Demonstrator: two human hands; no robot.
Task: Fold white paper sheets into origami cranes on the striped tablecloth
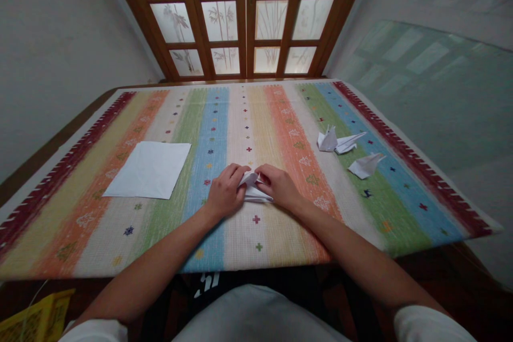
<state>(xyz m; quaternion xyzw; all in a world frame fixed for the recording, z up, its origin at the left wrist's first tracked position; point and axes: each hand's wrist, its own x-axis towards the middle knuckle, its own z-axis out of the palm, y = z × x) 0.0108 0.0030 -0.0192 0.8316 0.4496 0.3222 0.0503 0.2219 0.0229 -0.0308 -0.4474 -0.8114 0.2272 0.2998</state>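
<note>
Between my hands, at the middle of the table, is a partly folded piece of white paper point(256, 195), its near edge lying on the cloth and its top raised. My left hand point(227, 189) pinches its left side with thumb and fingers. On the right side, my right hand point(278, 186) closes its fingertips on the same paper. The fingers hide part of the folds. Off to the right lie folded paper cranes: one upright crane point(327, 140), a narrow one point(350, 143) touching or close beside it, and a third crane point(365, 165) nearer to me.
White square sheets point(148, 170) lie stacked at the left. A striped, patterned tablecloth point(276, 238) covers the table. Beyond its far edge stands a wooden door with glass panes point(246, 53). On the floor at the lower left is a yellow plastic crate point(38, 320).
</note>
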